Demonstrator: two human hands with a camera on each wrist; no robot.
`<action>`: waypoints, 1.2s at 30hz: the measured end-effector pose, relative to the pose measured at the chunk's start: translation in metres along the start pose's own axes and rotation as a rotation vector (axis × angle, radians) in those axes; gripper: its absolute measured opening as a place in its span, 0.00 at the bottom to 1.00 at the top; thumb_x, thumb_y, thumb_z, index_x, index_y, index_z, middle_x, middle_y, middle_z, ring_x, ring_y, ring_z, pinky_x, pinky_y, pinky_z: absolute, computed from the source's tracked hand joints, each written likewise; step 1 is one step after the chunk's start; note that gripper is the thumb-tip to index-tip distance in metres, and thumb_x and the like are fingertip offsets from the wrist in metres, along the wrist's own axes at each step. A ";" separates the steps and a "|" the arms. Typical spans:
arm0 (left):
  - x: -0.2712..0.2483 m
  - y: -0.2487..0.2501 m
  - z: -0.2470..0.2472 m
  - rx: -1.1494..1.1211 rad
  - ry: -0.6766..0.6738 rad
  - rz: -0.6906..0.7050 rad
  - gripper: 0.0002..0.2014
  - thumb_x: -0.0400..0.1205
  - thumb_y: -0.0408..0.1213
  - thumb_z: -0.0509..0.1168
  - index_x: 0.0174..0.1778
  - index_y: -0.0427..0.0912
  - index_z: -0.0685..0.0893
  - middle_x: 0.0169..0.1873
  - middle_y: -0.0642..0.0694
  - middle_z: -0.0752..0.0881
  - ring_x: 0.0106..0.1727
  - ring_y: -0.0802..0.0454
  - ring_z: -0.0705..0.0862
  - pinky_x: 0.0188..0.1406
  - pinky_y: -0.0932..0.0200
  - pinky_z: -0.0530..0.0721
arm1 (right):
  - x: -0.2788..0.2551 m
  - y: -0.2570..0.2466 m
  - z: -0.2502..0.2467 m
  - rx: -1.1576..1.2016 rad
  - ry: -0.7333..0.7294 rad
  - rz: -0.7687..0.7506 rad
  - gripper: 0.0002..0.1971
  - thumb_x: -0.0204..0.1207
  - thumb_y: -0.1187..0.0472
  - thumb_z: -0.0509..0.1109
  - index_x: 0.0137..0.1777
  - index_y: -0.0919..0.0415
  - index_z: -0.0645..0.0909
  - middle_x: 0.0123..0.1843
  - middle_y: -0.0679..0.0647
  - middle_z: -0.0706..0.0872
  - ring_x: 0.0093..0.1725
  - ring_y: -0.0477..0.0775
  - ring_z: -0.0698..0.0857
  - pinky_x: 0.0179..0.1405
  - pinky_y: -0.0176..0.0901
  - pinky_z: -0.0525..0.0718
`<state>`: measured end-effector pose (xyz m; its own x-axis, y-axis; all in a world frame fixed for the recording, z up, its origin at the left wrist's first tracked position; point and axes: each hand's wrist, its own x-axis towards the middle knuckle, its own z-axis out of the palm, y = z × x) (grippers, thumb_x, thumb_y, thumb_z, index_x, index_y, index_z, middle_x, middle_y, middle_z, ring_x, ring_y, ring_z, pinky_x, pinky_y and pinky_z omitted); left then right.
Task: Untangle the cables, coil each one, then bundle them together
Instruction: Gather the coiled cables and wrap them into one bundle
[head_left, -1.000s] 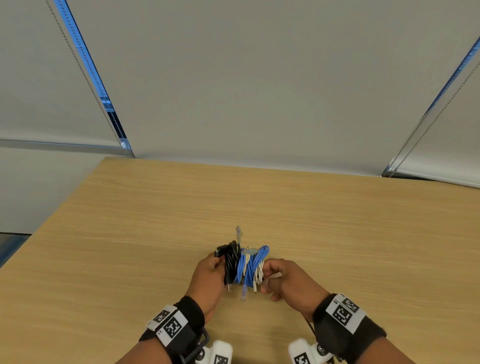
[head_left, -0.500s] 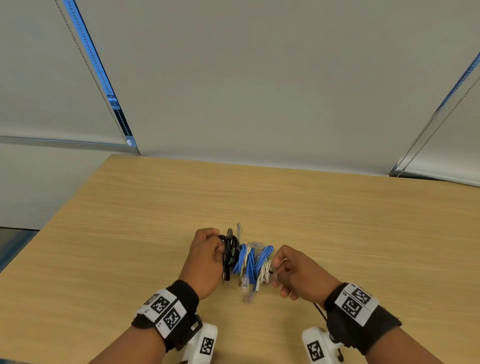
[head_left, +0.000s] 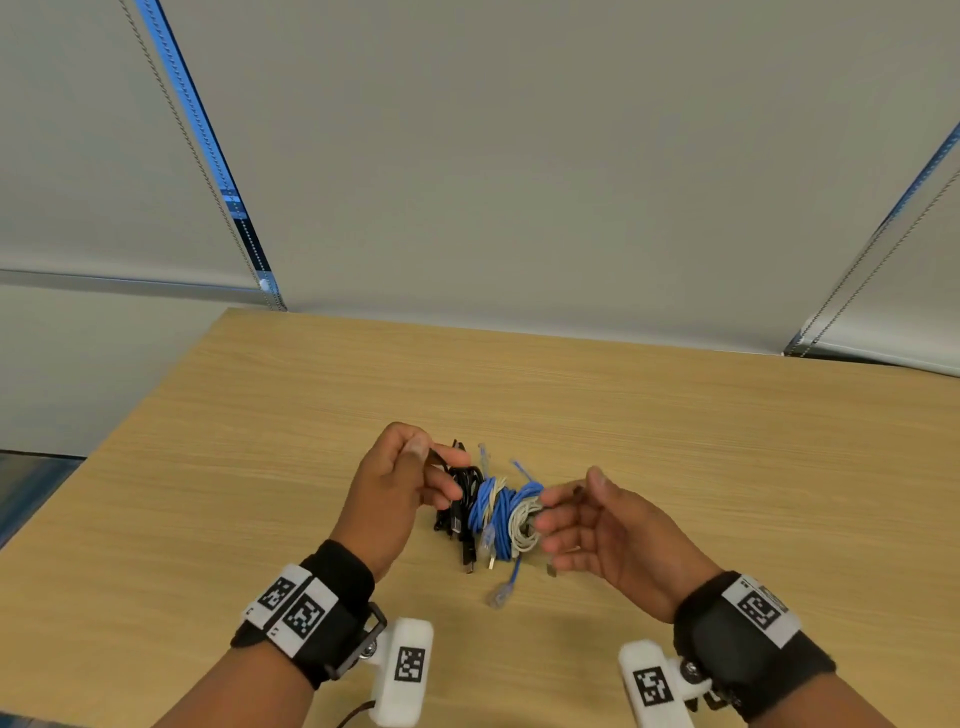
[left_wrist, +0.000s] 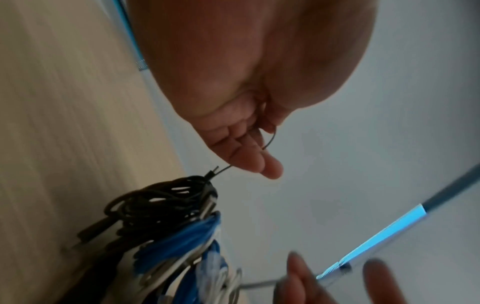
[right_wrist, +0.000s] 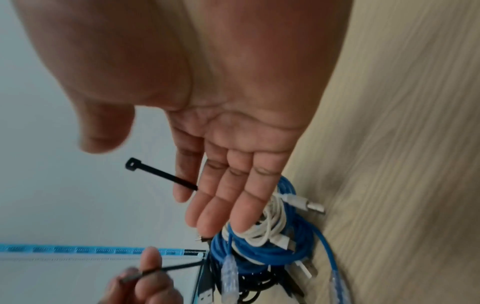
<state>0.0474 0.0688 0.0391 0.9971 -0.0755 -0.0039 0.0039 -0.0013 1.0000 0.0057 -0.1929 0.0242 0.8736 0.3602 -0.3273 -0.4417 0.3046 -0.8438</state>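
On the wooden table (head_left: 675, 415) lies the bundle of coiled cables (head_left: 493, 512) — black, blue and white side by side — between both hands. The left hand (head_left: 389, 488) pinches the thin tail of a black cable tie (left_wrist: 270, 139). The right hand (head_left: 618, 530) is loose with straight fingers, gripping nothing — the tie's head (right_wrist: 132, 164) sticks out behind them.

Bare table (head_left: 727, 441) all round cable bundle (head_left: 498, 512); left hand (head_left: 387, 499), right hand (head_left: 613, 535) flank it

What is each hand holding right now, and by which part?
The left hand pinches the black cable tie by its tail end. The right hand is open, holding nothing.
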 end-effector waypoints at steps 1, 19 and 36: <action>-0.001 0.001 0.004 -0.003 -0.035 0.018 0.11 0.93 0.34 0.52 0.48 0.39 0.77 0.48 0.39 0.93 0.36 0.46 0.89 0.35 0.56 0.87 | 0.003 0.000 0.004 -0.017 -0.001 -0.029 0.25 0.83 0.44 0.63 0.64 0.65 0.85 0.56 0.67 0.88 0.50 0.61 0.88 0.52 0.56 0.86; -0.016 -0.002 0.039 0.112 -0.076 0.086 0.11 0.84 0.25 0.68 0.48 0.46 0.91 0.36 0.45 0.93 0.37 0.50 0.93 0.39 0.63 0.89 | 0.011 -0.003 0.044 -0.856 0.248 -0.536 0.08 0.84 0.59 0.70 0.53 0.41 0.80 0.41 0.46 0.89 0.37 0.45 0.85 0.39 0.48 0.86; -0.017 0.000 0.044 0.129 -0.069 0.068 0.12 0.84 0.26 0.68 0.46 0.49 0.91 0.37 0.45 0.93 0.36 0.48 0.93 0.38 0.60 0.89 | 0.007 -0.003 0.042 -0.879 0.311 -0.555 0.08 0.84 0.60 0.69 0.51 0.42 0.82 0.41 0.43 0.87 0.36 0.48 0.84 0.38 0.50 0.87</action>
<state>0.0276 0.0266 0.0390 0.9872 -0.1484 0.0590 -0.0774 -0.1213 0.9896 0.0046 -0.1537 0.0423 0.9746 0.0899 0.2051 0.2238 -0.4267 -0.8763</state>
